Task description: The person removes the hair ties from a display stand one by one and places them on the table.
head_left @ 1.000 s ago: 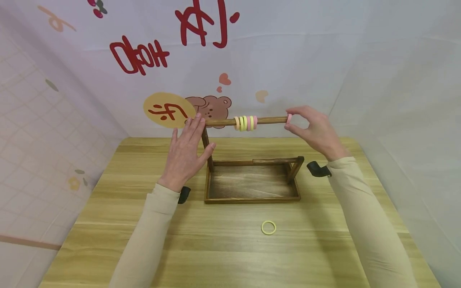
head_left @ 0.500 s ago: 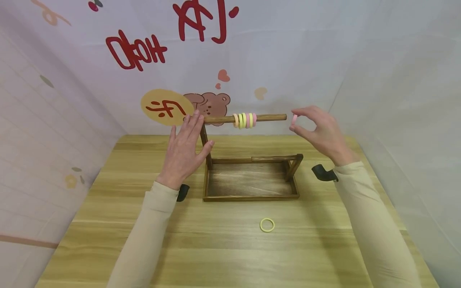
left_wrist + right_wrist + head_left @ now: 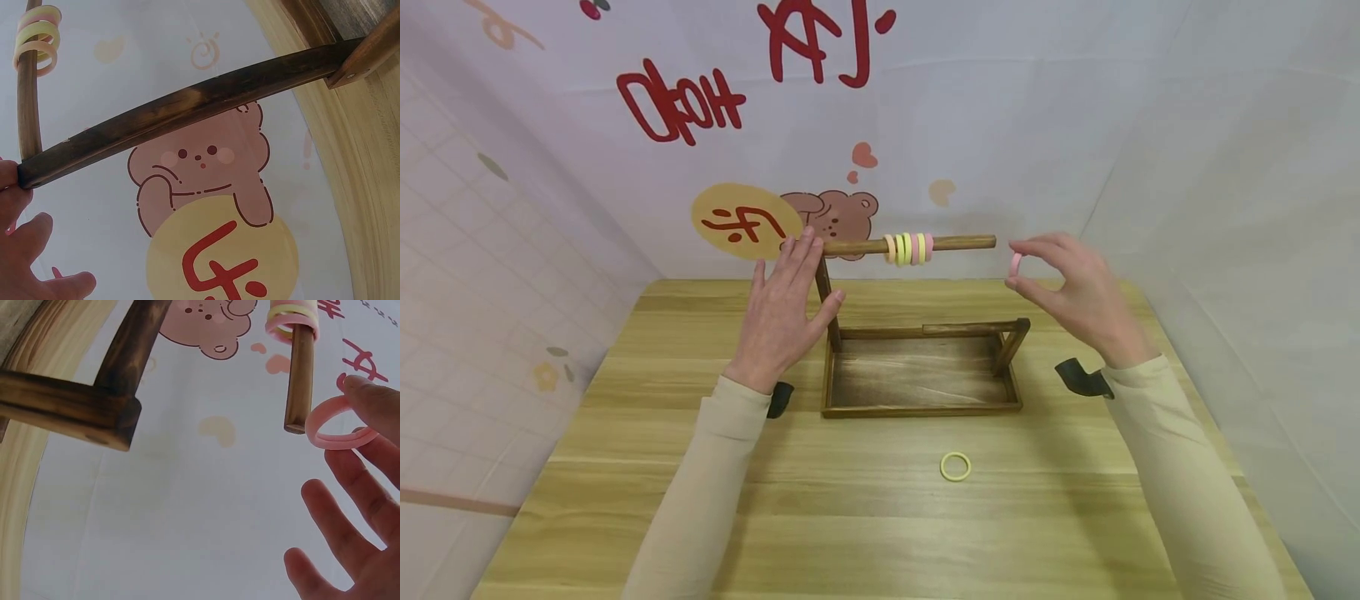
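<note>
My right hand (image 3: 1078, 292) pinches a pink ring (image 3: 1015, 265) between thumb and fingertips. The ring is off the rod, a little to the right of its free end; the right wrist view shows the pink ring (image 3: 340, 425) near the rod tip (image 3: 297, 419). Several yellow, peach and pink rings (image 3: 910, 249) hang midway along the upper wooden rod (image 3: 958, 243). With fingers mostly straight, my left hand (image 3: 781, 312) rests at the upper left corner of the wooden rack (image 3: 827, 308), where rod and post meet. In the left wrist view that hand (image 3: 31, 250) touches the corner.
A thin yellow ring (image 3: 956, 481) lies flat on the wood-grain table (image 3: 820, 517) in front of the rack's tray (image 3: 917, 412). A shorter, lower rod (image 3: 970, 328) extends left from the right post. A printed cloth (image 3: 1000, 108) hangs behind.
The pink ring, at the tip of the upper rod one second ago, has moved right off it and slightly down with my right hand. My left hand has stayed at the rack's corner.
</note>
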### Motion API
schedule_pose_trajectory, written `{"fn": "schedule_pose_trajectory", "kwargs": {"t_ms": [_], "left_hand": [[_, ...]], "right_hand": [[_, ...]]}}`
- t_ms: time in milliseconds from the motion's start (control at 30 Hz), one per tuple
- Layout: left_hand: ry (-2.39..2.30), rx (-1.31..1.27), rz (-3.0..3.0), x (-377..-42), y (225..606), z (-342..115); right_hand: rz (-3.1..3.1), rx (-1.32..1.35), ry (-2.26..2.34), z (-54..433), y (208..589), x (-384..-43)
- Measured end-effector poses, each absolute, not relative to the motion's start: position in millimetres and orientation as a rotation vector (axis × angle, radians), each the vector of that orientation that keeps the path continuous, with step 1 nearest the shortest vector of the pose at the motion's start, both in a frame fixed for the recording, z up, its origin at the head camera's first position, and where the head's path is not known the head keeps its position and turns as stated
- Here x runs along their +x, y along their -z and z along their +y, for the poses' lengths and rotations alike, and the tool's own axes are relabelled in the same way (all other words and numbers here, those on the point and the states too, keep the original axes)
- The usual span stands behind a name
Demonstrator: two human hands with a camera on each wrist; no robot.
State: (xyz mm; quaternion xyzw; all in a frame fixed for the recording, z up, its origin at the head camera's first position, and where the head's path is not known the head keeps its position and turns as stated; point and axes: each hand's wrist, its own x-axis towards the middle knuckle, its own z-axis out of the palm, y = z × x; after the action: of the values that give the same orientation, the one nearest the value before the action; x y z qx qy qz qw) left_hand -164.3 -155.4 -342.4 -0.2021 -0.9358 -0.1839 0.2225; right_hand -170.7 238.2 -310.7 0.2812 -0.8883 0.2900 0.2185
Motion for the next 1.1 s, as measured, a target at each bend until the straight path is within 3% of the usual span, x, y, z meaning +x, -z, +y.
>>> {"fn": "schedule_pose_trajectory", "kwargs": {"t_ms": [1100], "left_hand": [[0.523,-0.556,-2.596,-163,341,-156]], "right_hand": [[-2.355,1.196,-0.692,198,367,-109]]}}
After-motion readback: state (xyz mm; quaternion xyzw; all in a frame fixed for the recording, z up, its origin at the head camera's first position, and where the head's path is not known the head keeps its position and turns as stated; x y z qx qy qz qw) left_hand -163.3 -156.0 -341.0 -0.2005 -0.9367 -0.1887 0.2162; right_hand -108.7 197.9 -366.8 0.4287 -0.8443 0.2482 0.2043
